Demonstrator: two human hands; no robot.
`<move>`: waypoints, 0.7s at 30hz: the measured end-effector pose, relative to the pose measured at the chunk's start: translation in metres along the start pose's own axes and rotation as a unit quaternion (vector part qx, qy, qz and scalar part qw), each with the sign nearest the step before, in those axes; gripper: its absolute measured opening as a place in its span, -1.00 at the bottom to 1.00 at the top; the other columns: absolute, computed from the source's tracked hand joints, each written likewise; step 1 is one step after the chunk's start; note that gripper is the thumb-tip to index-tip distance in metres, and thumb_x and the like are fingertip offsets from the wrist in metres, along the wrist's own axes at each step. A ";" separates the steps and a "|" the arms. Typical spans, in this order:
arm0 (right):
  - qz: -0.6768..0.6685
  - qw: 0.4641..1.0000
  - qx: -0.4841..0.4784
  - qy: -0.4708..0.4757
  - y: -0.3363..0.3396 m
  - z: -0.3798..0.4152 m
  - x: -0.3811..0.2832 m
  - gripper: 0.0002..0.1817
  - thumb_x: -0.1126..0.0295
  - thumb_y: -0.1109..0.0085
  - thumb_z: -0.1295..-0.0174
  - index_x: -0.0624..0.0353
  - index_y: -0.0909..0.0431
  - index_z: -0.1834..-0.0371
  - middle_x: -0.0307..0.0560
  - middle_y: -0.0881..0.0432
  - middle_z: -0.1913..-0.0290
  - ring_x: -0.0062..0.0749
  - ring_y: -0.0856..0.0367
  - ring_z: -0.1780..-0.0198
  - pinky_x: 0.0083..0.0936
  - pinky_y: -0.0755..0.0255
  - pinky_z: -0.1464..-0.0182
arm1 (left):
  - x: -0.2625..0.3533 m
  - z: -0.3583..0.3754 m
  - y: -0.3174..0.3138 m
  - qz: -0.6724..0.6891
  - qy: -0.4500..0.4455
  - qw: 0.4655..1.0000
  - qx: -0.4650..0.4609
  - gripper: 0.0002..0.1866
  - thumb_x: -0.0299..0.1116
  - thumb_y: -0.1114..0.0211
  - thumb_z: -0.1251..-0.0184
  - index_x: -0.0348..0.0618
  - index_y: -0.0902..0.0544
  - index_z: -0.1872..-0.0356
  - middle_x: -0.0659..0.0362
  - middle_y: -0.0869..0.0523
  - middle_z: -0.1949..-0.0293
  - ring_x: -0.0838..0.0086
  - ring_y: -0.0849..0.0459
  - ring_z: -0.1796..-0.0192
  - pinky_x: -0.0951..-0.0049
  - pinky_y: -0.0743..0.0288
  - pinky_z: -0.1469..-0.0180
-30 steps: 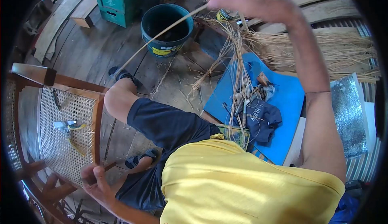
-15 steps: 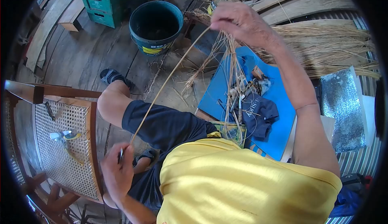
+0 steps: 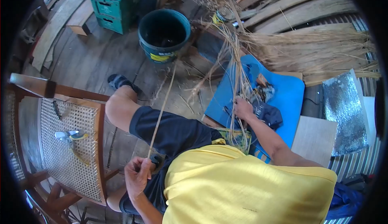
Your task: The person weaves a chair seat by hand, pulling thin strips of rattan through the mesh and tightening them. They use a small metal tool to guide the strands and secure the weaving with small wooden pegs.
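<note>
My left hand (image 3: pixel 138 175) pinches the lower end of a long thin cane strand (image 3: pixel 162 108). The strand rises over my thigh toward the bucket, its upper end free. My right hand (image 3: pixel 243 108) is closed at the bundle of loose strands (image 3: pixel 235 68) lying over the blue board (image 3: pixel 283 98). What its fingers grip is too small to make out. Beside it lie a dark cloth (image 3: pixel 270 115) and some small items. On my left, a chair with a woven cane panel (image 3: pixel 72 143) bears a tool with grey and yellow parts (image 3: pixel 70 136).
A dark green bucket (image 3: pixel 151 50) stands ahead on the plank floor, with green crates (image 3: pixel 109 9) behind it to the left. More cane strands (image 3: pixel 315 48) and curved boards lie at the upper right. A silvery sheet (image 3: pixel 345 113) is at the far right.
My right hand has let go of the strand's upper end and moved down to the bundle on the blue board. The strand now stands straighter from my left hand. The view has shifted slightly.
</note>
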State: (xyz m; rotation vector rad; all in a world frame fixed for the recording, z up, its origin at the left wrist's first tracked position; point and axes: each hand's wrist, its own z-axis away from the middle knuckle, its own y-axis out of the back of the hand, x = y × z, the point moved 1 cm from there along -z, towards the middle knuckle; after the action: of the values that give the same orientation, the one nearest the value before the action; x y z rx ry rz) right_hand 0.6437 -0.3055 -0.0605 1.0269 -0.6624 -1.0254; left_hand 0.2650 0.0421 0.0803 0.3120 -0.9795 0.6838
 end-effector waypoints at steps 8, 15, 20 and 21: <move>0.098 0.988 0.005 -0.123 -0.008 -0.024 0.009 -0.58 0.23 -0.19 -0.26 0.13 -0.47 -0.15 0.18 -0.48 -0.16 0.15 -0.51 -0.22 -0.01 -0.44 -0.19 | -0.018 0.007 0.001 0.063 -0.021 0.998 0.010 -0.68 -0.24 -0.38 -0.44 -0.17 -0.55 0.48 0.29 -0.56 0.65 0.69 -0.44 0.60 0.65 -0.25 0.51; 0.171 0.984 0.043 -0.032 -0.006 -0.006 0.000 -0.55 0.31 -0.25 -0.14 0.16 -0.51 -0.11 0.06 -0.45 -0.12 -0.02 -0.41 -0.23 -0.18 -0.33 -0.26 | -0.029 0.016 -0.005 0.096 -0.026 0.995 0.033 -0.63 -0.18 -0.37 -0.45 -0.14 -0.53 0.51 0.29 -0.52 0.66 0.67 -0.40 0.61 0.62 -0.22 0.52; 0.218 0.975 0.032 -0.018 -0.020 -0.025 -0.001 -0.63 0.33 -0.23 -0.16 0.17 -0.58 -0.04 -0.03 -0.49 -0.05 -0.15 -0.40 -0.21 -0.23 -0.30 -0.21 | -0.031 0.022 -0.003 0.095 -0.024 0.995 -0.009 -0.67 -0.15 -0.35 -0.47 -0.19 -0.56 0.36 0.24 -0.62 0.57 0.67 -0.40 0.56 0.63 -0.24 0.48; 0.220 0.974 0.056 0.009 -0.018 -0.023 -0.002 -0.75 0.37 -0.18 -0.18 0.09 -0.62 0.07 -0.01 -0.48 0.00 -0.11 -0.40 -0.15 -0.22 -0.29 -0.18 | -0.030 0.023 -0.001 0.100 -0.023 0.994 -0.039 -0.72 -0.19 -0.34 -0.48 -0.21 -0.60 0.29 0.22 -0.65 0.53 0.66 -0.47 0.52 0.64 -0.26 0.44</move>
State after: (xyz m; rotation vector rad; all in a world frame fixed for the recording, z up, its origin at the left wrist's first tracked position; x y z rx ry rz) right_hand 0.6556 -0.2975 -0.0860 0.9302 -0.8939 -0.5963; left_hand 0.2395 0.0172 0.0672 0.1628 -1.0885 0.8210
